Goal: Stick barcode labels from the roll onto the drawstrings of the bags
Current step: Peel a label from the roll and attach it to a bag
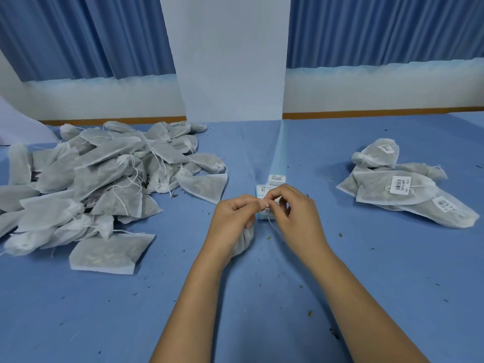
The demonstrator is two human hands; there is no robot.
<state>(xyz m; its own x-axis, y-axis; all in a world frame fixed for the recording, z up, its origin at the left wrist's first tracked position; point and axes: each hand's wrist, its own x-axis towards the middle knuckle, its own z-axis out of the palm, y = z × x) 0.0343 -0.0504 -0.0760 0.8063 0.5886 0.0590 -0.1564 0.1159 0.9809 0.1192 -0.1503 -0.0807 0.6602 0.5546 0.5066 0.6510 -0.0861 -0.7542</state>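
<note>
My left hand [233,218] grips a white mesh bag [245,241] that is bunched under its palm, and its fingertips pinch the bag's drawstring. My right hand [293,213] meets it at the middle, fingers curled, pinching a barcode label [267,209] on the string. A thin string end [273,226] hangs down between the hands. Just behind the fingers lies the label strip [276,179] with several barcode labels, partly hidden by my fingers.
A large heap of unlabelled drawstring bags [91,184] covers the left of the blue table [262,297]. A small pile of labelled bags [400,189] lies at the right. Herb crumbs dot the cloth. A white pillar [233,61] and blue curtains stand behind.
</note>
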